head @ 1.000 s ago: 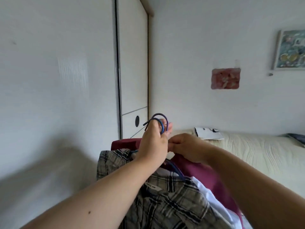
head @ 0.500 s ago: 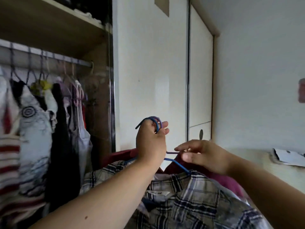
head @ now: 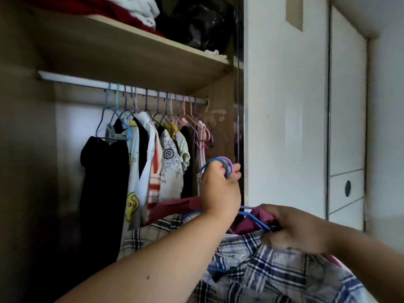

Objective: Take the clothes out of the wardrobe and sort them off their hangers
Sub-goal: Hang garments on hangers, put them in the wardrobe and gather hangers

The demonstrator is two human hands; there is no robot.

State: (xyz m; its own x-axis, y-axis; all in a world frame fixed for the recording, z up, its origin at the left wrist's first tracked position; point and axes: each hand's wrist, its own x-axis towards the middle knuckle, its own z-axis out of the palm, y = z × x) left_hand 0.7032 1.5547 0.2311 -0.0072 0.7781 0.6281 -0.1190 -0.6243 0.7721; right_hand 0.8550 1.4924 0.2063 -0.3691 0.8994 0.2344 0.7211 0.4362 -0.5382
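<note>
Low in the centre of the frame, the left hand (head: 219,193) is clenched round a bunch of hanger hooks (head: 225,161), one blue and one purple, which curl out above the knuckles. Holding them by the hooks likely keeps several garments together in one fist and lets them hang free of the arm. Beneath that fist drape the task's clothes: a plaid shirt (head: 273,274) spreads across the lower right, and a maroon garment (head: 177,206) shows behind it.

The right hand (head: 295,231), at lower right, has its fingers curled over the shoulder end of the blue hanger (head: 253,218), where the plaid collar meets it. That looks like a grip for steadying the bundle or for starting to slip the shirt off, though I cannot tell how much cloth is caught in the pinch.

The open wardrobe fills the left half of the frame. On its rail (head: 87,82) many more hangers are crowded towards the right end, carrying black trousers (head: 102,193), a white T-shirt with a circular print (head: 170,162) and other pale and pink pieces packed close together, so much of the task appears undone. The shelf (head: 131,51) above holds folded red and white clothes (head: 140,9) and a glossy black bag (head: 196,20). A white sliding door (head: 284,127) stands just right of the opening.
</note>
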